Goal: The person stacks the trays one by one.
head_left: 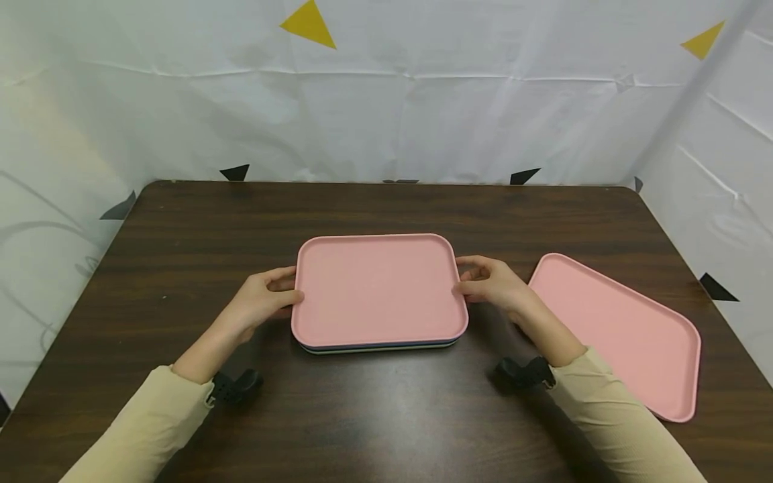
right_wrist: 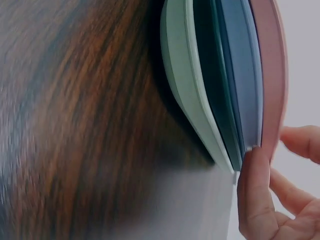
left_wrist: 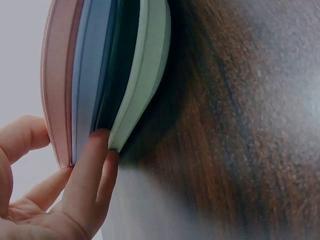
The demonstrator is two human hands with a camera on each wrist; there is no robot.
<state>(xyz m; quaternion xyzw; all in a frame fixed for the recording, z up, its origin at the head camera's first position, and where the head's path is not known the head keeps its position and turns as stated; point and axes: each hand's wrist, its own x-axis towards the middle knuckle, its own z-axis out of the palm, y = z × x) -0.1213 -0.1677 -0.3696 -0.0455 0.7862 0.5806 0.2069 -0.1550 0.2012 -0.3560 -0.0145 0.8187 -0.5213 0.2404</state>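
Note:
A stack of rectangular trays lies flat on the table's middle, a pink tray (head_left: 380,288) on top. Below it, the left wrist view shows a blue tray (left_wrist: 91,80), a dark green tray (left_wrist: 120,65) and a light green tray (left_wrist: 145,75). My left hand (head_left: 266,298) grips the stack's left end, its thumb on the pink rim and fingers against the tray sides. At the opposite end, my right hand (head_left: 489,285) holds on likewise, thumb on the pink rim and a fingertip by the blue tray (right_wrist: 242,75) in the right wrist view. Fingertip undersides are hidden.
Another pink tray (head_left: 616,335) lies aslant on the table's right side, partly behind my right forearm. The dark wooden table (head_left: 386,208) ends at a white sheet (head_left: 398,121) at the back. Black wrist cameras hang beneath both wrists.

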